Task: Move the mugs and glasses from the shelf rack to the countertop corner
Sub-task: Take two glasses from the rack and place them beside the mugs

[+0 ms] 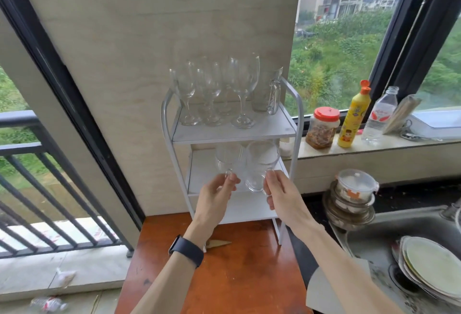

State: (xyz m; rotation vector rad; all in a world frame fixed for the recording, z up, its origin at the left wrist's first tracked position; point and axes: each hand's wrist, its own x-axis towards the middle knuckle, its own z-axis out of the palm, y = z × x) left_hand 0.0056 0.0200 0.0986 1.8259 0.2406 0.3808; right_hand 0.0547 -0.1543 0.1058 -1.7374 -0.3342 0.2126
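A white three-tier shelf rack (298, 104) stands on a red-brown table against the wall. Its top tier carries several clear wine glasses (243, 84) and a tall glass mug (270, 92) at the right. Two clear glass mugs sit at the middle tier. My left hand (215, 196) pinches the handle of the left mug (228, 158). The fingers of my right hand (284, 196) are closed on the handle of the right mug (262, 161). I cannot tell whether the two mugs rest on the shelf or hang just above it.
The red-brown table (237, 276) lies below the rack. To the right are a dark countertop, stacked lidded containers (351, 196) and a sink (399, 234) holding plates. A jar, a yellow bottle and a water bottle stand on the windowsill (374, 143). A balcony railing is at left.
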